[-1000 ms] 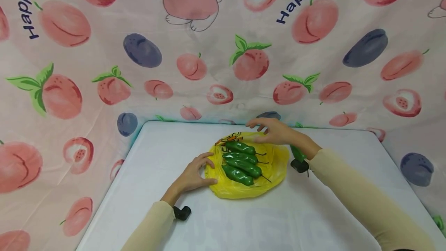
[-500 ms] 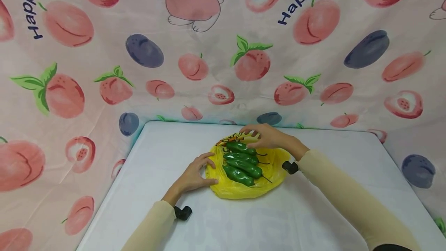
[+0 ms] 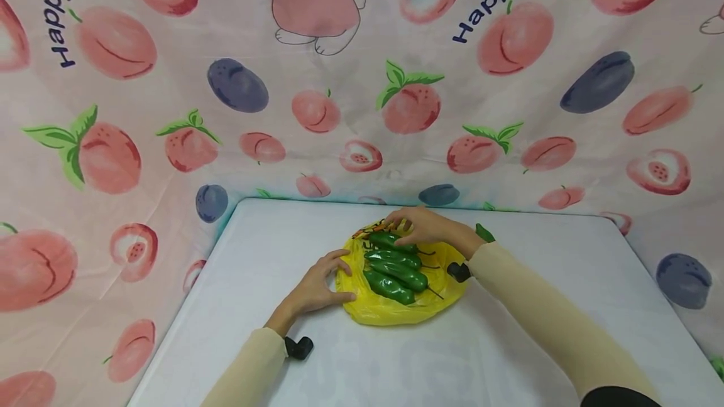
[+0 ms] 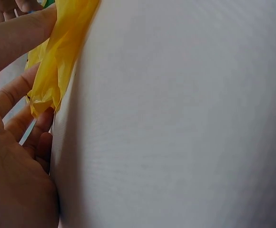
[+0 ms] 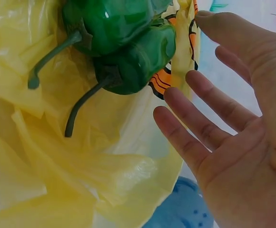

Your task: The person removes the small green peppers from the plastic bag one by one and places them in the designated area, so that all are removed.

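Note:
Several glossy green peppers (image 3: 396,275) lie side by side, stems pointing right, on a crumpled yellow plastic bag (image 3: 390,314) in the head view. My left hand (image 3: 313,284) holds the bag's left edge. In the left wrist view, thumb and fingers curve around the yellow plastic. My right hand (image 3: 421,225) hovers over the bag's far edge, thumb near the farthest pepper. Its fingers are spread and fairly straight in the right wrist view, beside two peppers (image 5: 138,57), gripping nothing. Whether a fingertip touches the bag is unclear.
Another green pepper (image 3: 484,233) shows behind my right wrist, mostly hidden by it. The white table (image 3: 271,231) ends at a fabric backdrop (image 3: 351,112) printed with fruit. Black wrist cameras (image 3: 300,348) sit on both wrists.
My right hand has moved left and slightly nearer over the bag's far edge, its thumb now over the farthest pepper. The left hand, bag and peppers stay in place.

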`<state>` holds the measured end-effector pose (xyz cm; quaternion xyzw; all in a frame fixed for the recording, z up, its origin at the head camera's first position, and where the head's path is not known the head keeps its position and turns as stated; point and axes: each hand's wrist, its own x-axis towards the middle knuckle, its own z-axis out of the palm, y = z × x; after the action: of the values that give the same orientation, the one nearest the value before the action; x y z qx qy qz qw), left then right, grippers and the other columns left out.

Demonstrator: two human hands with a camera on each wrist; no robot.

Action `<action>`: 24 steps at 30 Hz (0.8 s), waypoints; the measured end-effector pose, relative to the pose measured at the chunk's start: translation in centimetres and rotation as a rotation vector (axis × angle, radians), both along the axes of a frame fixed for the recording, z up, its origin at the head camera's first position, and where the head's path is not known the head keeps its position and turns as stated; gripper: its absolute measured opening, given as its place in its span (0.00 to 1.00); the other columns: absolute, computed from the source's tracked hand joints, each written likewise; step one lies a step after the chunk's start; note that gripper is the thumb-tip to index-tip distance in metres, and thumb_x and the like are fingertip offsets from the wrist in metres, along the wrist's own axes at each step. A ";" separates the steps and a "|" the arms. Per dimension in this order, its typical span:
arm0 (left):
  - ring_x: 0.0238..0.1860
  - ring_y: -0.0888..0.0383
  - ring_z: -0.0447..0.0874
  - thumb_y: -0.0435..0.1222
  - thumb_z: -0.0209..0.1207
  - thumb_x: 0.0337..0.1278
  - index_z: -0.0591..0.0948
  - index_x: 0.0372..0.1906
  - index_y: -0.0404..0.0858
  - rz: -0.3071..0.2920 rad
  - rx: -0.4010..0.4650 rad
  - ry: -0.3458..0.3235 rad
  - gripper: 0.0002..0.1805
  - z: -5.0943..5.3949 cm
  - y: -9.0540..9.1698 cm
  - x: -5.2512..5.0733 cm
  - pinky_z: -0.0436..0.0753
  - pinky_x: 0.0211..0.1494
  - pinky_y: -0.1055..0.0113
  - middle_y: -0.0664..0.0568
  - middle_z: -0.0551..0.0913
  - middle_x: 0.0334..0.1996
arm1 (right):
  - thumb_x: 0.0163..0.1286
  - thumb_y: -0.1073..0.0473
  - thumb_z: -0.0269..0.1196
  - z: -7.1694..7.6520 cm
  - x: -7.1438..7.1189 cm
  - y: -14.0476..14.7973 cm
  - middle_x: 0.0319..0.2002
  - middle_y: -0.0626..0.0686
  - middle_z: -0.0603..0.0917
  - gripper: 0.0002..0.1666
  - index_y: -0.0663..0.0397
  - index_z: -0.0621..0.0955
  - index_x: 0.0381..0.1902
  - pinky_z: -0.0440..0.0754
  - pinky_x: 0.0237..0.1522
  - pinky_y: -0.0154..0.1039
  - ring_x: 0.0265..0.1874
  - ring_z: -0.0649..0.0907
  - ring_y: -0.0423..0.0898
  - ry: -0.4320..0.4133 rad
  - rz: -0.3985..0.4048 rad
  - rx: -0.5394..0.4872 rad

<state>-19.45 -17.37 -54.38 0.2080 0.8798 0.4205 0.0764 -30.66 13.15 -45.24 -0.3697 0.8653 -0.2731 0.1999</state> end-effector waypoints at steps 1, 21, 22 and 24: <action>0.79 0.45 0.56 0.50 0.78 0.47 0.80 0.45 0.52 -0.001 0.000 0.002 0.22 -0.1 0.0 0.0 0.57 0.77 0.37 0.55 0.66 0.76 | 0.70 0.57 0.70 -0.2 -0.1 -0.1 0.62 0.58 0.82 0.30 0.55 0.77 0.67 0.83 0.57 0.52 0.58 0.81 0.60 -0.003 0.003 0.003; 0.78 0.45 0.57 0.50 0.77 0.48 0.80 0.45 0.53 0.003 -0.012 0.008 0.22 -0.3 0.0 0.0 0.57 0.76 0.36 0.55 0.66 0.76 | 0.71 0.59 0.69 -1.3 -1.4 -1.6 0.62 0.57 0.80 0.28 0.45 0.78 0.68 0.81 0.60 0.51 0.59 0.81 0.56 -0.060 0.050 0.160; 0.78 0.46 0.57 0.50 0.77 0.48 0.80 0.45 0.53 0.002 -0.012 0.009 0.22 -0.2 0.0 -0.1 0.57 0.77 0.36 0.55 0.66 0.76 | 0.72 0.59 0.68 -1.2 -1.4 -1.7 0.62 0.57 0.80 0.28 0.45 0.78 0.68 0.81 0.61 0.52 0.60 0.80 0.56 -0.060 0.054 0.165; 0.78 0.46 0.57 0.50 0.77 0.48 0.80 0.45 0.53 0.000 -0.018 0.009 0.22 -0.2 0.0 -0.1 0.57 0.77 0.37 0.56 0.66 0.76 | 0.72 0.60 0.68 -1.0 -1.5 -1.7 0.62 0.57 0.80 0.28 0.45 0.78 0.68 0.81 0.61 0.52 0.60 0.80 0.56 -0.061 0.058 0.175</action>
<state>-19.56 -17.39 -54.57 0.2092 0.8839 0.4117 0.0740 -32.12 11.41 -46.23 -0.3673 0.8683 -0.2018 0.2654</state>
